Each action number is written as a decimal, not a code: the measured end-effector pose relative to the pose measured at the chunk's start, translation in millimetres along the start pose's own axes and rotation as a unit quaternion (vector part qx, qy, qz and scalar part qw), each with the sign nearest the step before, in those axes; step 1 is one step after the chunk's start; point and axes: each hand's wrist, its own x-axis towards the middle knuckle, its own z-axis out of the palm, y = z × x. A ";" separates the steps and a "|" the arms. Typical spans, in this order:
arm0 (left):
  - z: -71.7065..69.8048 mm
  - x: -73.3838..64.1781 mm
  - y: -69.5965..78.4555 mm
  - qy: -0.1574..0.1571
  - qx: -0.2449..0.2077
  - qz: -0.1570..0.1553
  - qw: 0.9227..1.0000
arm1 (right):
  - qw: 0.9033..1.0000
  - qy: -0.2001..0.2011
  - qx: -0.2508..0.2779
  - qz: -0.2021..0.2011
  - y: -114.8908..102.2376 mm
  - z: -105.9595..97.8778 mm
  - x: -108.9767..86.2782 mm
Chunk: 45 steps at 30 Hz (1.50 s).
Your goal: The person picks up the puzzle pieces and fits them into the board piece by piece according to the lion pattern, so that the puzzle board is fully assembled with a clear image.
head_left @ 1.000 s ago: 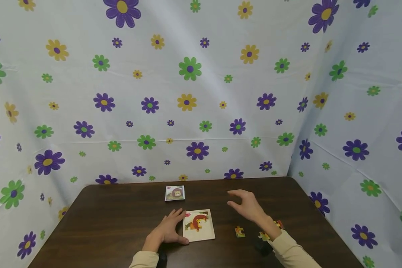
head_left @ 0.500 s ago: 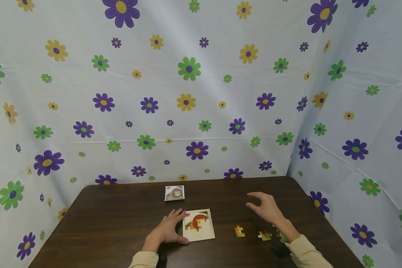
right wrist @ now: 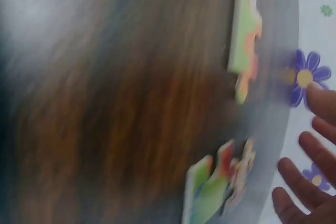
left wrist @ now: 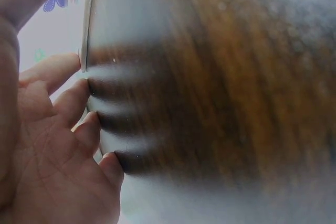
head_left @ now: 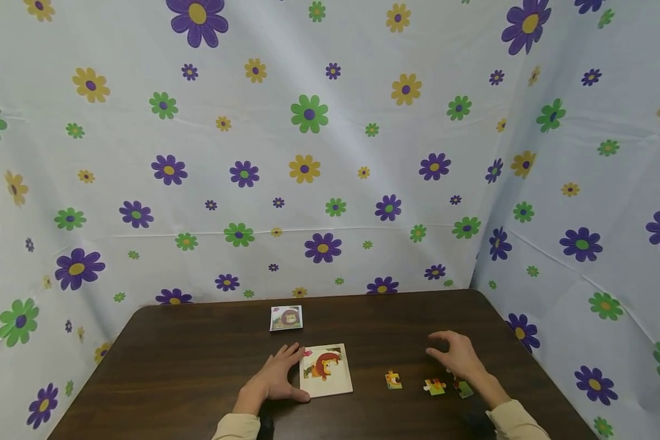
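A square wooden puzzle board [head_left: 330, 385], part filled with a lion picture, lies mid-table. My left hand [head_left: 275, 374] rests at its left side, thumb at the near corner and index fingertip at the far corner. In the left wrist view, the index fingertip touches the board's edge [left wrist: 86, 30] and the other fingertips rest on the table. My right hand [head_left: 458, 354] is over the table at the right, thumb and fingers apart, holding nothing. Near it lie loose puzzle pieces: one yellow-orange [head_left: 393, 380], one red-green [head_left: 434, 386], and a green one [head_left: 463, 388] partly behind the wrist.
A small lion picture card [head_left: 286, 318] lies behind the board, near the far edge of the dark wooden table [head_left: 198, 360]. A flowered white cloth [head_left: 363, 256] hangs behind the table and along its sides.
My right hand has moved right, away from the board and over to the loose pieces, uncovering some of them. The left hand and the board have stayed in place.
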 end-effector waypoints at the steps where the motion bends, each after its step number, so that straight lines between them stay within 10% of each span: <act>1: 0.0 0.0 0.0 0.000 0.000 0.000 1.000 | 1.000 -0.008 -0.003 0.010 2.9 -1.4 -2.1; 21: 1.7 -0.4 0.1 -0.001 -0.002 -0.005 1.000 | 0.989 -0.096 -0.007 0.108 25.0 -21.0 -15.6; 36: 0.4 -1.3 0.9 0.000 -0.005 -0.003 1.000 | 0.981 -0.179 0.022 0.063 30.6 -36.7 -10.6; 45: -1.8 1.3 -0.3 0.002 -0.003 -0.002 1.000 | 0.982 -0.155 0.005 0.106 30.2 -34.8 -4.5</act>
